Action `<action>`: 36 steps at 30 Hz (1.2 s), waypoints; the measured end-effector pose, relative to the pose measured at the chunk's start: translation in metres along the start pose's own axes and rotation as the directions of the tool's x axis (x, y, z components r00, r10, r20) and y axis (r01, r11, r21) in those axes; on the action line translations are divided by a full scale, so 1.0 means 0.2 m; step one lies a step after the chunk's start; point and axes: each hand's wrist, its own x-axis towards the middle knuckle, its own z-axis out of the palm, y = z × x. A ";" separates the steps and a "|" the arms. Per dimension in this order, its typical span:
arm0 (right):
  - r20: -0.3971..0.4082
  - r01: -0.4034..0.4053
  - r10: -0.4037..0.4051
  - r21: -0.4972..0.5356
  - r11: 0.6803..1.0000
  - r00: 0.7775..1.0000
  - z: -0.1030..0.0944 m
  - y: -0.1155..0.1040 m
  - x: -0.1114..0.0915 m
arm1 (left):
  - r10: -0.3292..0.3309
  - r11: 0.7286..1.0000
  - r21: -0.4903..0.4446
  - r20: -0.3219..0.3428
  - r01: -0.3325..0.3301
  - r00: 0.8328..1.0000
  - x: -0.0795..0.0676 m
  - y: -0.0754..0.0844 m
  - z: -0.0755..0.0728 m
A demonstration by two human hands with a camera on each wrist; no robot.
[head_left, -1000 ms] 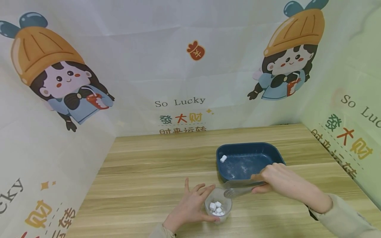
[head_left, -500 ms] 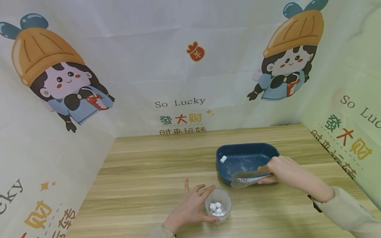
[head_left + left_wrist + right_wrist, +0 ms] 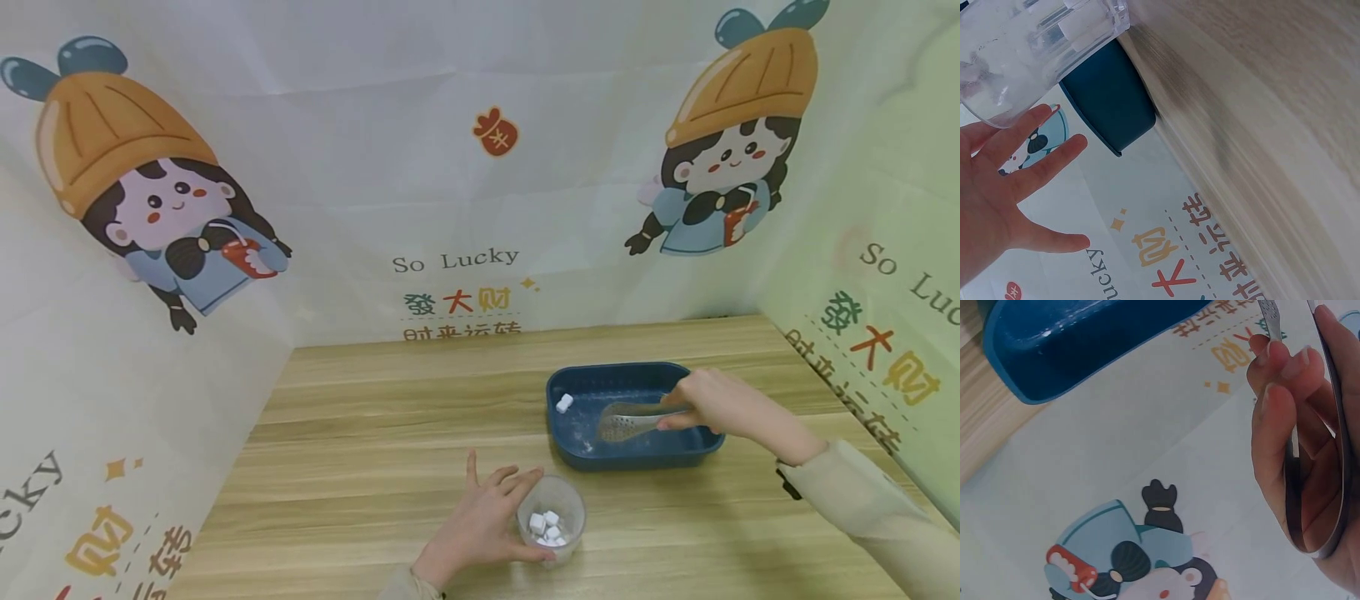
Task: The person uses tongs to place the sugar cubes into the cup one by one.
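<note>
My left hand (image 3: 483, 518) steadies a clear plastic cup (image 3: 572, 510), index finger at its rim and thumb along its near side. The other fingers spread outward in the left wrist view. Several small white cubes (image 3: 546, 527), like sugar cubes, lie at the cup's bottom. My right hand (image 3: 716, 406) grips metal tongs (image 3: 626, 427) with perforated tips, whose bent end (image 3: 1313, 552) lies against the palm in the right wrist view. The tips are over the inside of a dark blue tray (image 3: 637, 461), spread slightly, with nothing seen between them. White cubes (image 3: 564, 403) sit in the tray's left end.
The wood-grain table (image 3: 390, 417) extends left of the tray and behind it. Printed cloth walls (image 3: 375, 167) enclose the back and both sides. The cup stands in front of the tray, a short gap between them.
My right hand has carried the tongs away from the cup, back and rightward, to over the tray. The left hand and cup have stayed in place.
</note>
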 end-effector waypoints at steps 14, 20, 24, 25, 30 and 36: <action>0.008 -0.073 0.073 -0.002 0.997 0.997 0.02 0.09 0.09 | 0.006 1.000 -0.008 -0.007 -0.006 1.000 0.00 0.00 0.00; 0.007 -0.059 0.059 -0.019 0.998 0.998 0.03 0.12 0.13 | 0.001 1.000 -0.005 -0.001 -0.001 1.000 0.00 0.00 0.00; -0.016 -0.060 0.059 -0.034 0.998 0.998 0.05 0.13 0.16 | 0.002 1.000 -0.001 -0.003 -0.002 1.000 0.00 0.00 0.00; -0.020 -0.058 0.058 -0.034 0.998 0.998 0.05 0.13 0.16 | 0.002 1.000 0.000 -0.004 -0.002 1.000 0.00 0.00 0.00; -0.052 -0.014 0.009 -0.097 0.995 0.999 0.09 0.16 0.22 | -0.001 1.000 0.009 0.002 0.001 1.000 0.00 0.00 0.00; -0.093 0.049 -0.068 -0.193 0.980 0.993 0.14 0.17 0.28 | -0.011 1.000 0.009 0.021 0.011 1.000 0.00 0.01 -0.01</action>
